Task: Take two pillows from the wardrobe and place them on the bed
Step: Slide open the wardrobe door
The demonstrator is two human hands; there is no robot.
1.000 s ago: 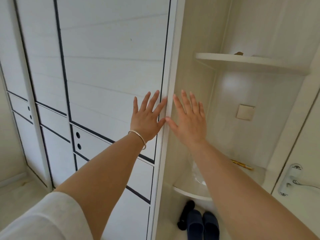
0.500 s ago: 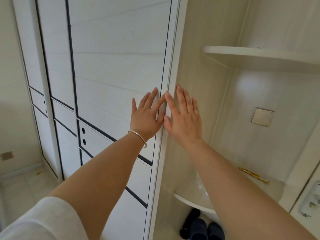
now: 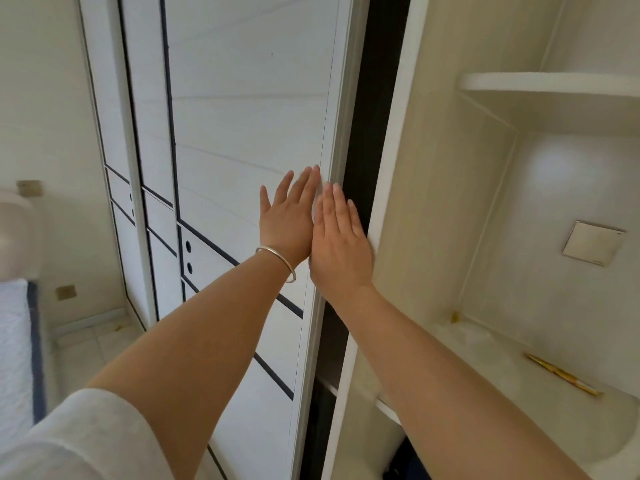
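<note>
Both hands flat and spread wide on the wardrobe door [image 3: 249, 133], holding nothing. Left hand [image 3: 287, 223], with a bracelet [image 3: 277, 259] on the wrist, is pressed on the panel; right hand [image 3: 341, 251] sits at its 3 o'clock on the door edge, touching it. A dark gap [image 3: 375, 98] shows at 3 o'clock of the door. No pillows visible. Bed [image 3: 15, 341] corner way over at 9 o'clock.

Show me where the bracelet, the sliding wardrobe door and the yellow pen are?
bracelet [image 3: 281, 259]: head view, on the silver band across the left wrist.
sliding wardrobe door [image 3: 249, 116]: head view, on its white upper panel.
yellow pen [image 3: 562, 375]: head view, mid-barrel, on the lower corner shelf.
</note>
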